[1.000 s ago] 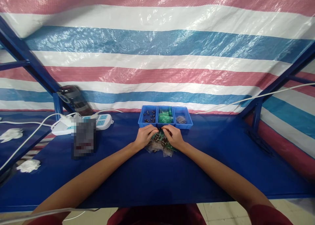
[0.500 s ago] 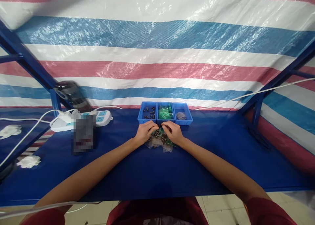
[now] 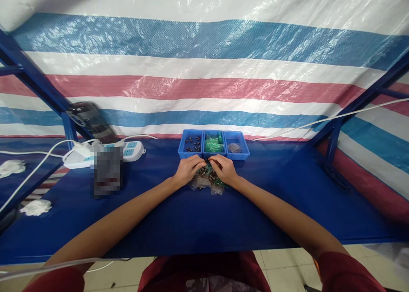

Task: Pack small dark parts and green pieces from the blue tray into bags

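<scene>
My left hand [image 3: 188, 169] and my right hand [image 3: 225, 169] meet over a mixed pile [image 3: 206, 179] of small metal parts, green pieces and clear plastic bags on the blue table. The fingers of both are bent and pinched, fingertips close together; what they hold, if anything, is too small to make out. Just beyond them stand three blue bins in a row. Small dark metal parts lie in the left bin [image 3: 181, 150], green bagged pieces in the middle bin [image 3: 214, 154], and small clear bags in the right bin [image 3: 243, 157].
A white power strip [image 3: 136, 150] with plugged cables lies at the back left, beside a blurred dark object [image 3: 107, 170]. Behind it leans a dark bottle [image 3: 94, 121]. Crumpled white tissue [image 3: 36, 207] is at the left. A striped sheet [image 3: 204, 89] hangs behind the blue table [image 3: 204, 228].
The view has shifted slightly, so everything sits a little higher in it. Both hands keep nearly the same pinched pose over the pile.
</scene>
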{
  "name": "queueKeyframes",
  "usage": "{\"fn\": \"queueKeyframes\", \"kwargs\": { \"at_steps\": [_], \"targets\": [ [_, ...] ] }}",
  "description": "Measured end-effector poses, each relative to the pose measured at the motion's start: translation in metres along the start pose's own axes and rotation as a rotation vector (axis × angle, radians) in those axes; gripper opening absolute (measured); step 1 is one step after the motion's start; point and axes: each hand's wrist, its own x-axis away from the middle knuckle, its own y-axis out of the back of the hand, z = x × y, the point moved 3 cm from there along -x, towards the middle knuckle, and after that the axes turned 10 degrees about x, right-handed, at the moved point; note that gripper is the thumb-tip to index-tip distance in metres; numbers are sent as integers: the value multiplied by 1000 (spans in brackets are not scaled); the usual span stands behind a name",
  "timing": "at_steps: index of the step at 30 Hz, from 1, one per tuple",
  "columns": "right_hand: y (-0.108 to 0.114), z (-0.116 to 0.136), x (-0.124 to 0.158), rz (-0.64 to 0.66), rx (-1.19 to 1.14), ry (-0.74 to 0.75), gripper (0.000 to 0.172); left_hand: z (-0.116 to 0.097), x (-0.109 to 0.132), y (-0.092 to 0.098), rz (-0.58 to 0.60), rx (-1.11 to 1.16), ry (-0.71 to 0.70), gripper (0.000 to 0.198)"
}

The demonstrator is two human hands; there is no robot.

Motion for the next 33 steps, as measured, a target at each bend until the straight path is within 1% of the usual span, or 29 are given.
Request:
{"fn": "queueKeyframes", "kwargs": {
  "at_steps": [33],
  "targets": [
    [-1,1,-1,17,21,11,25,-1,0,-1,34,-35,22,25]
  ]
}}
